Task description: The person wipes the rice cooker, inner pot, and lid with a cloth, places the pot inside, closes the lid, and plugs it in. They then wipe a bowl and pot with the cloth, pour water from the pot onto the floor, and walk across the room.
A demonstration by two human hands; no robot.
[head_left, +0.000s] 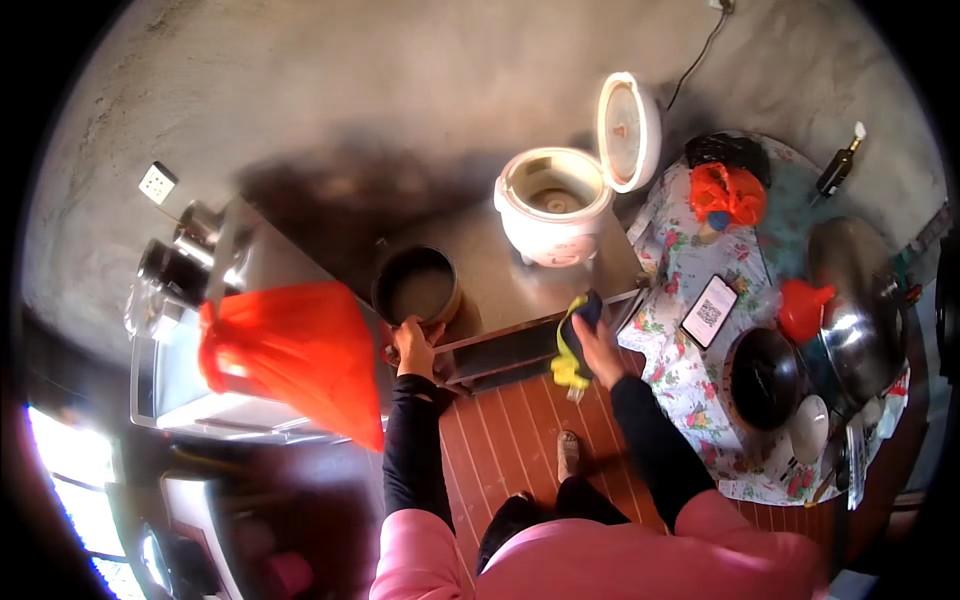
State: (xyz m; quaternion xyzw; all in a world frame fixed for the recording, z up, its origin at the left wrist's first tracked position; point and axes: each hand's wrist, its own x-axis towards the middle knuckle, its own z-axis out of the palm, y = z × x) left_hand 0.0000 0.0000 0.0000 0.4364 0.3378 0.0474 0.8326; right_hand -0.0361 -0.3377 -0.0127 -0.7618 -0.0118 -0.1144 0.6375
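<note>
The person (560,570) wears a pink top (650,555), close-fitting black sleeves (412,445) that run out from under it, and dark trousers (506,525).

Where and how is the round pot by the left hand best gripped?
Probably by its rim, from the near side: the pot stands near the front edge of the metal counter, its round mouth open upward. The left hand is at that side; the right hand holds a dark-and-yellow item.
</note>
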